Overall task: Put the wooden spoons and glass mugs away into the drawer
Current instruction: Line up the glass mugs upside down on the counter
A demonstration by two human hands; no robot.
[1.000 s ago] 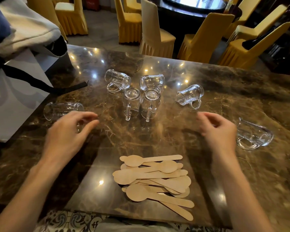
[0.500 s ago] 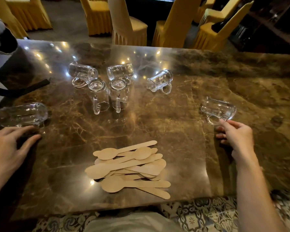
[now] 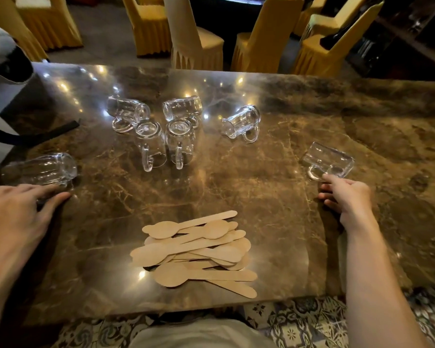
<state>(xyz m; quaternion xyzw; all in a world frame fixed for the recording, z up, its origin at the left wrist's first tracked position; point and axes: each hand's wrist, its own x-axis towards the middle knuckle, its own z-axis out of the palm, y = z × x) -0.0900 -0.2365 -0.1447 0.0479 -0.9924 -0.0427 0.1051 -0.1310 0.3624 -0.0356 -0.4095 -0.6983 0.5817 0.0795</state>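
Note:
A pile of several flat wooden spoons (image 3: 196, 249) lies near the table's front edge, between my arms. Several clear glass mugs are spread over the marble top: a cluster (image 3: 158, 129) at centre back, some on their sides and two upside down, and one (image 3: 241, 121) on its side to their right. At the left a mug (image 3: 39, 169) lies on its side, and my left hand (image 3: 18, 217) rests flat just in front of it with fingers apart. At the right, my right hand (image 3: 347, 197) pinches the handle of a tilted mug (image 3: 328, 160).
The brown marble table (image 3: 261, 187) ends close to my body; patterned floor tiles (image 3: 299, 322) show below its edge. A white bag with a black strap (image 3: 33, 134) sits at the far left. Yellow-covered chairs (image 3: 194, 43) stand behind the table. No drawer is in view.
My right hand moved out to the right and took the handle of the right-hand mug. My left hand dropped lower, in front of the left mug. The view swung right.

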